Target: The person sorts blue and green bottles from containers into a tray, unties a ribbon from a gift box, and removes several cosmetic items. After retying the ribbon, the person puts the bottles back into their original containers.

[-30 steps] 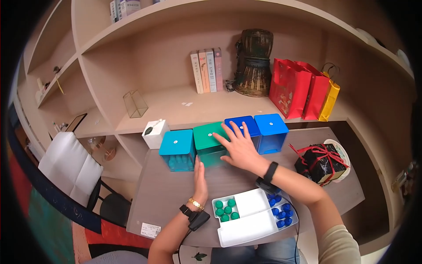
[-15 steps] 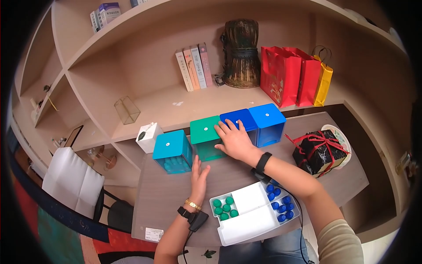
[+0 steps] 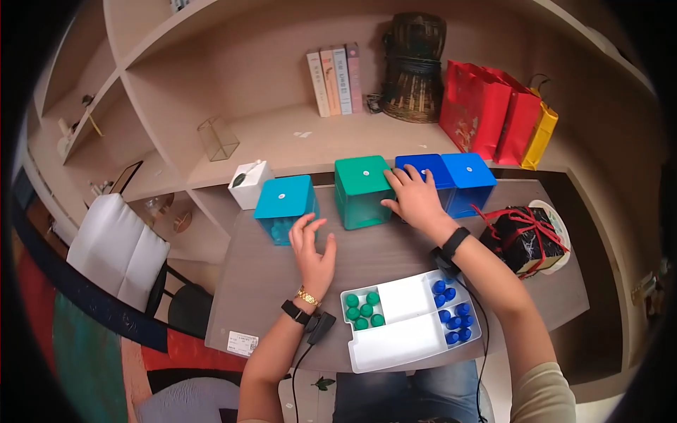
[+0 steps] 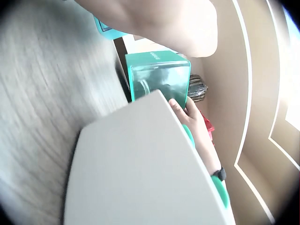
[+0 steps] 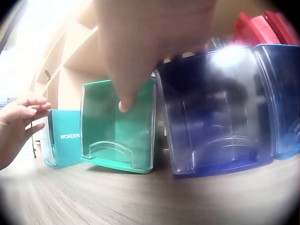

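the green box (image 3: pixel 361 204) stands on the worktop (image 3: pixel 247 282) between teal box (image 3: pixel 285 194) and navy box (image 3: pixel 443 178); probably light, stiff, slick, best held by its sides. right hand (image 3: pixel 419 203): fingers spread by its lid; left hand (image 3: pixel 314 262): thumb and fingers apart.

Wide gap between teal box (image 3: pixel 283 202) and green box (image 3: pixel 362 187), open from the front; left hand (image 3: pixel 314 262) partly blocks its near left side. Only a narrow slot between green box and dark blue box (image 3: pixel 423 171), right hand (image 3: pixel 417 201) over it. Dark blue and light blue box (image 3: pixel 471 185) edge to edge, no passage. Bare tabletop strip (image 3: pixel 363 255) runs between boxes and white tray (image 3: pixel 402 345). Right side: cable (image 3: pixel 486 345) skirts tray, black gift box (image 3: pixel 520 243) stands beyond.
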Motion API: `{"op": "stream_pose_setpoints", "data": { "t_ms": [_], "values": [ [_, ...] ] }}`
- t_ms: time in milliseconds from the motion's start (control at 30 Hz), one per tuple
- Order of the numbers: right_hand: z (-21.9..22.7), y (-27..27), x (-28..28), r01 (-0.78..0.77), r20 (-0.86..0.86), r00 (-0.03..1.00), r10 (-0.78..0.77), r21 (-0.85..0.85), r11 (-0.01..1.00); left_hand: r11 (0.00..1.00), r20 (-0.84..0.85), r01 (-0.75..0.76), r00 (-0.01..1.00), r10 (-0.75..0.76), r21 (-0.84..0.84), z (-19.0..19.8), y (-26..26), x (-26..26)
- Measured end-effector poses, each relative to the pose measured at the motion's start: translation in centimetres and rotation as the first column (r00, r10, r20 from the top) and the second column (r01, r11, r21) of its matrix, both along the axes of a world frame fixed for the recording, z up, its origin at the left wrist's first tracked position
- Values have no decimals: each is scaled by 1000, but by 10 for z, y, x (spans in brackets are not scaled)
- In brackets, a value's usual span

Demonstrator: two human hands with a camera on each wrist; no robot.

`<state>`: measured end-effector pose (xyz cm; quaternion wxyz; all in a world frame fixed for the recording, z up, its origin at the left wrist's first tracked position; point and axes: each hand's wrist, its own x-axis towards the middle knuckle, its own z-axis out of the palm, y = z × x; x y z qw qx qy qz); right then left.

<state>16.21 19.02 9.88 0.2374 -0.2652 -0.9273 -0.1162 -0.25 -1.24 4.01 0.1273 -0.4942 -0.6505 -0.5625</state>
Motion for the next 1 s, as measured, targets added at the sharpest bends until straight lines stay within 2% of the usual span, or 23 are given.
{"op": "stream_pose_setpoints", "data": {
  "t_ms": [100,233,300,333,367,400,433,467,533,600,733,833,1000],
  "values": [
    [-1,-2,-1,14,52,999,-14,-16,1000,967,-135,-227,961,242,116,5,-2,-17],
    [-5,-1,-4,-2,11,1000,2,-6,1000,886,119,-406,914,388,225,11,-5,-49],
    [8,-9,-8,-25,1,1000,25,4,1000,869,380,-437,863,332,233,7,-5,-69],
    [12,-11,-13,-106,-17,994,106,38,994,861,500,-450,816,290,235,4,-4,-80],
    [15,-14,-19,-184,-32,982,186,73,980,877,523,-453,793,313,162,-3,-5,-93],
    [20,-18,-25,-260,-42,963,266,109,959,900,599,-383,777,192,209,-15,-4,-109],
    [28,-25,-33,-278,37,961,276,69,958,913,663,-314,745,68,259,-29,-1,-124],
    [29,-27,-43,-318,41,948,316,54,946,917,714,-245,698,-58,314,-35,1,-131],
    [23,-23,-62,-393,50,919,391,26,919,943,762,-111,622,-180,314,-27,0,-123],
    [14,-17,-74,-379,94,917,386,-87,921,942,776,73,548,-312,327,-19,-5,-119],
    [8,-14,-77,-309,114,934,338,-218,926,953,773,115,562,-295,280,-18,-5,-113],
    [2,-11,-73,-256,79,958,275,-190,948,970,814,147,529,-242,193,-11,-7,-101],
    [0,-12,-65,-158,73,983,169,-143,977,933,798,319,513,-317,166,-32,3,-100]
  ]
}}
